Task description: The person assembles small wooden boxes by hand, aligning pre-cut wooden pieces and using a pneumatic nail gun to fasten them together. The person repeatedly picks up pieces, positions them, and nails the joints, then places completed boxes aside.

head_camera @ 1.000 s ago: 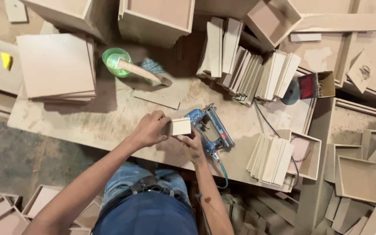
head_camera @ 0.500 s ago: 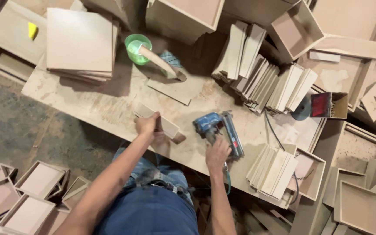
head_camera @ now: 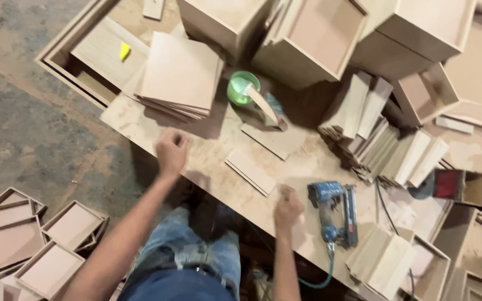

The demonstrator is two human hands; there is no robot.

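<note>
My left hand hovers over the left part of the wooden worktable, fingers curled into a loose fist with nothing in it. My right hand rests at the table's near edge, fingers curled and empty, just left of a blue nail gun lying on the table. A pair of flat wood strips lies between my two hands. A stack of square boards sits beyond my left hand.
A green cup with a brush stands behind another flat strip. Piled slats and open wooden boxes crowd the back and right. Several shallow trays lie on the floor at left. The gun's hose hangs off the edge.
The small wooden piece my left hand held is no longer in it, and that hand has swung left. My right hand has come off the nail gun. The view has shifted left.
</note>
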